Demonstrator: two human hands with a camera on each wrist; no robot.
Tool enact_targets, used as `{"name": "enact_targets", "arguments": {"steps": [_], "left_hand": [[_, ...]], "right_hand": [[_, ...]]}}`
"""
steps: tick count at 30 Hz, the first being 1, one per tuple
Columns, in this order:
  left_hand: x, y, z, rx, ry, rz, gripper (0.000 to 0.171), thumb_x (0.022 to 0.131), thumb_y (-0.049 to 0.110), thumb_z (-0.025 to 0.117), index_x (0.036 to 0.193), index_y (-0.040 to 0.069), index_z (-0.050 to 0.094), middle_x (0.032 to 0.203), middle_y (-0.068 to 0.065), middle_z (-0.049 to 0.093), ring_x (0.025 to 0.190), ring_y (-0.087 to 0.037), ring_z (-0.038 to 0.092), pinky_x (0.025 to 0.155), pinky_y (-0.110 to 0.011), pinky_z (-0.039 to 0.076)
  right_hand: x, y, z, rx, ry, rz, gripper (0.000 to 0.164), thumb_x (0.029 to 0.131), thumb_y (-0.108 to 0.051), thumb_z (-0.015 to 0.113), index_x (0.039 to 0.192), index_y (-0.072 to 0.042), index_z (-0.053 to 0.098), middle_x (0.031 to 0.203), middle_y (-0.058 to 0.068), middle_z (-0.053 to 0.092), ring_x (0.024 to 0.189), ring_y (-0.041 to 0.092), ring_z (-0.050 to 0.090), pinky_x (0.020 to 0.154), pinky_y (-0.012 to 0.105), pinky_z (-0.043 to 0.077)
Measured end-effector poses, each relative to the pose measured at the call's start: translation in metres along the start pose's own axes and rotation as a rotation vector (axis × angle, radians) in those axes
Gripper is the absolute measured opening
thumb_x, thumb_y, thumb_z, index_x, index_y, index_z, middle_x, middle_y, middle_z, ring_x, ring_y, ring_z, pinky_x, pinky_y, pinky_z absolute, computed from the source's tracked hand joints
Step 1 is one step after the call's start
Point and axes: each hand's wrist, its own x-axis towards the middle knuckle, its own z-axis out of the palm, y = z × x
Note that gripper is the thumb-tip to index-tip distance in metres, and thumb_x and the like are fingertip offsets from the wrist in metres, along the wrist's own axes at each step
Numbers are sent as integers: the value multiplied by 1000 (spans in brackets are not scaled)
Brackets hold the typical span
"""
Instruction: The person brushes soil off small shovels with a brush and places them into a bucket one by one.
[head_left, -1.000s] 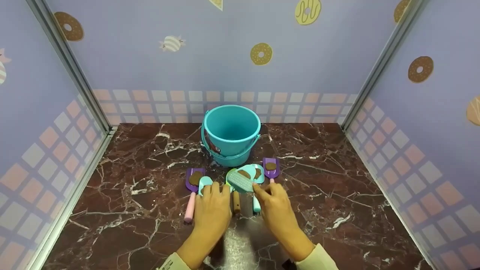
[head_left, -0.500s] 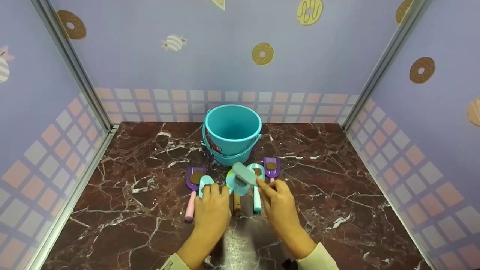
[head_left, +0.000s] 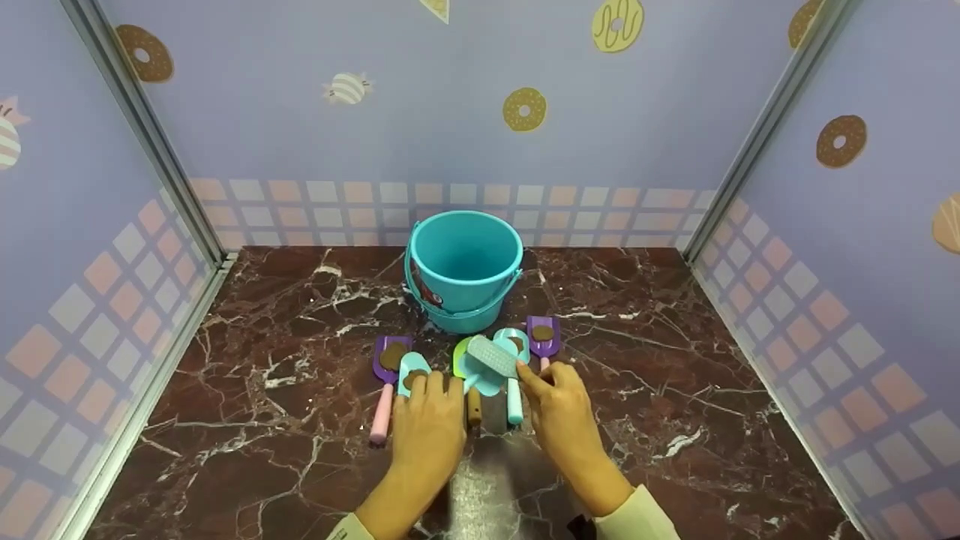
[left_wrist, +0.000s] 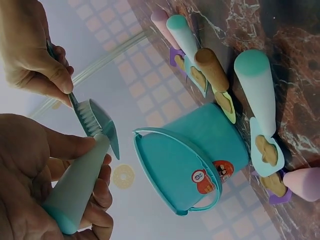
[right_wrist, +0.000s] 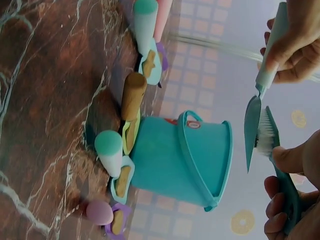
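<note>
My left hand (head_left: 429, 427) grips the pale handle of a small toy shovel (left_wrist: 80, 185), fingers curled round it and thumb near the neck. Its light blue blade (right_wrist: 251, 125) is raised above the table. In my right hand (head_left: 559, 405) is a teal brush (right_wrist: 287, 195), held with the thumb along its handle. The brush's bristles (left_wrist: 90, 119) face the shovel blade and lie right at its surface in both wrist views. From above, the brush head (head_left: 495, 356) covers much of that blade.
Behind the hands stands a turquoise bucket (head_left: 465, 292), handle folded down. Several small shovels lie in a row before it, including a purple one (head_left: 381, 412), a wooden-handled green one (head_left: 474, 407) and a light blue one (head_left: 514, 401). Brown lumps (head_left: 392, 355) sit on their blades.
The brush head has swung away and tilted up over the shovel blade, then come back down lower and flatter. My left hand has stayed nearly in place with the shovel.
</note>
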Motion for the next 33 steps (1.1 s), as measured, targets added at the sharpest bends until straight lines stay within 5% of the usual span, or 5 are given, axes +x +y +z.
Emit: {"name": "enact_targets", "arguments": {"steps": [7,13,20,29,33], "left_hand": [[-4,0,3,13,-43,-16,30,69,11,82,97,7,71,90,-11,64,81,-30,59,58,-44,47],[-2,-1,5,11,-81,-39,26,72,13,81,94,7,70,87,-12,62,81,-30,59,59,-45,48],[3,-1,1,32,-92,-43,23,76,16,78,95,7,70,88,-12,62,85,-32,59,60,-47,49],[-2,1,0,36,-30,-16,22,72,12,80,90,7,69,83,-11,61,77,-29,58,55,-43,47],[-4,1,2,29,-19,-8,21,72,12,79,90,7,69,82,-10,60,75,-29,57,52,-43,45]], "right_hand": [[4,8,2,6,5,56,28,84,-6,81,112,-12,79,83,9,58,75,22,55,66,36,52],[3,-2,-6,31,55,22,33,85,-4,79,117,-9,76,86,10,58,79,22,55,68,34,54],[-10,-21,-8,8,-101,-2,28,86,-8,79,114,-9,78,83,5,56,75,17,52,64,30,51],[-7,8,1,-34,-48,38,26,87,-5,76,113,-9,78,80,7,55,72,22,49,64,36,47],[-4,25,0,-48,-45,122,28,87,-3,77,115,-7,77,78,8,53,71,23,48,63,37,46]]}}
